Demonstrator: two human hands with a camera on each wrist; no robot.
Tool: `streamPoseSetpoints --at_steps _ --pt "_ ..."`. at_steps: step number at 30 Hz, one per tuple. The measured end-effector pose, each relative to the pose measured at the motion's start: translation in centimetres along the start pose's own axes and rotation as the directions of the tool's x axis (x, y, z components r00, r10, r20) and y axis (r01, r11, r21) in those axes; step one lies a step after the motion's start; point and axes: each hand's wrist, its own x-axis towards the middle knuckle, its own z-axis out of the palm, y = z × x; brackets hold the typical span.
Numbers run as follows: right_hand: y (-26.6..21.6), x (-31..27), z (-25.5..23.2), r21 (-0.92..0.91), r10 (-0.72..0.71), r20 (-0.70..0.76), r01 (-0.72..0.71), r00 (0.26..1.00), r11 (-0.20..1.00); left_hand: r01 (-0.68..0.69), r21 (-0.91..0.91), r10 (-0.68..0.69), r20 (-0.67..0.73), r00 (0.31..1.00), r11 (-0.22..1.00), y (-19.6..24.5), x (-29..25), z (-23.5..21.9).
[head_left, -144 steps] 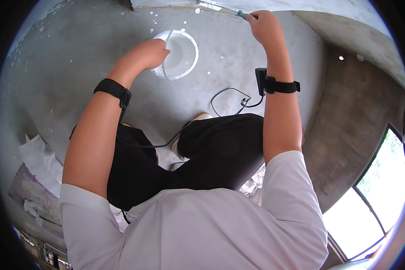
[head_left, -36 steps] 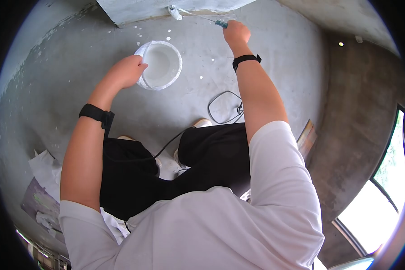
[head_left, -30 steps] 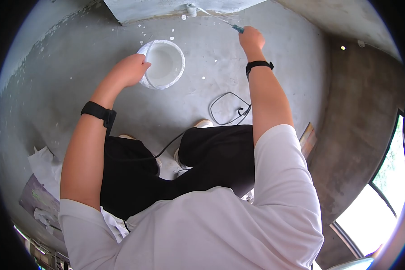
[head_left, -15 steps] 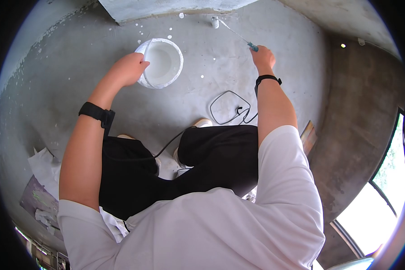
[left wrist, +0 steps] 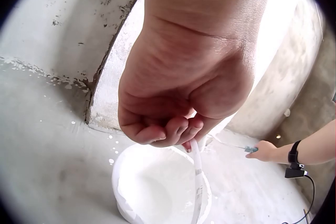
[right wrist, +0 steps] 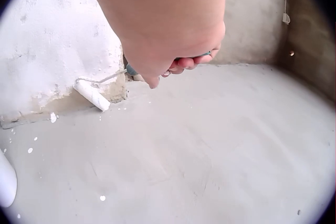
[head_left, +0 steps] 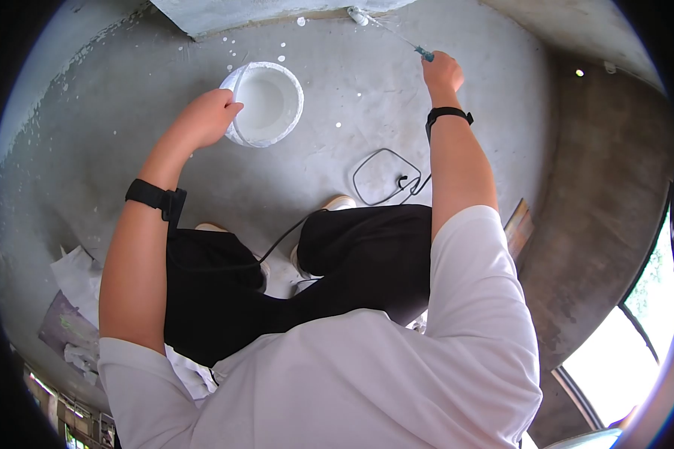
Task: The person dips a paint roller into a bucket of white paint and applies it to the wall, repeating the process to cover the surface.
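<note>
My left hand [head_left: 211, 118] grips the handle [left wrist: 197, 182] of a white bucket [head_left: 298, 112], its fingers curled round the band. White paint [left wrist: 152, 187] shows inside the bucket. My right hand [head_left: 443, 72] holds a paint roller by its teal grip [head_left: 424, 54], arm stretched forward. At the far end of the thin rod, the white roller head [right wrist: 92, 95] lies close to the lower edge of the white-painted wall [right wrist: 63, 40]. In the right wrist view the fingers wrap the grip, which is mostly hidden by the hand.
White paint drops dot the grey floor [head_left: 314, 165]. A cable loop [head_left: 386, 177] lies near the right knee. Papers and a stained board [head_left: 67, 322] are at the left. A brown wall [head_left: 606, 187] with a window stands on the right.
The right hand and roller moved along the wall's base, first left, then back right. Over the last half second, the roller rose toward the wall's lower edge. The left hand keeps hold of the bucket handle.
</note>
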Motion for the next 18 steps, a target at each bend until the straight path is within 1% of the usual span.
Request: streamPoseSetpoints --at_steps 2,7,9,11,12,14,15,16,17,18 --pt "-0.3 0.4 -0.3 -0.034 -0.037 -0.022 0.036 0.999 0.999 0.01 -0.014 -0.01 0.008 1.0 1.0 0.1 -0.1 0.0" --pt "-1.5 1.0 -1.5 -0.062 -0.042 -0.006 0.041 0.999 0.997 0.002 -0.05 -0.002 -0.002 1.0 0.999 0.2 -0.3 -0.2" --pt "-1.9 1.4 -2.4 -0.071 -0.043 0.006 0.043 0.999 0.997 -0.016 -0.037 0.016 -0.012 1.0 0.999 -0.1 -0.1 0.0" --pt "-2.1 2.0 -3.7 -0.042 -0.086 0.106 0.091 0.991 0.995 -0.037 -0.024 0.036 -0.023 0.999 0.999 -0.3 0.0 0.1" --pt "-2.3 2.1 -4.2 -0.046 -0.086 0.105 0.091 0.991 0.995 -0.029 -0.038 0.028 -0.02 0.999 0.999 -0.3 0.0 0.1" --pt "-2.9 2.8 -4.8 -0.055 -0.086 0.209 0.099 0.974 0.994 -0.025 -0.059 0.024 -0.019 1.0 0.998 -0.1 0.0 0.1" --pt "-2.6 3.9 -4.2 -0.059 -0.086 0.205 0.1 0.975 0.993 -0.012 -0.033 0.012 -0.004 1.0 0.999 0.0 -0.1 -0.2" --pt "-2.3 4.9 -3.8 -0.012 -0.201 0.293 0.214 0.935 0.977 0.001 -0.006 -0.001 0.011 1.0 1.0 0.1 -0.1 -0.3" --pt "-1.9 5.7 -3.3 0.043 -0.312 0.372 0.32 0.874 0.947 -0.001 -0.013 0.001 0.008 1.0 1.0 0.1 -0.1 -0.3" --pt "-3.0 4.8 -5.4 0.038 -0.315 0.369 0.325 0.875 0.945 0.0 -0.003 0.0 0.014 1.0 1.0 0.1 -0.1 -0.3"
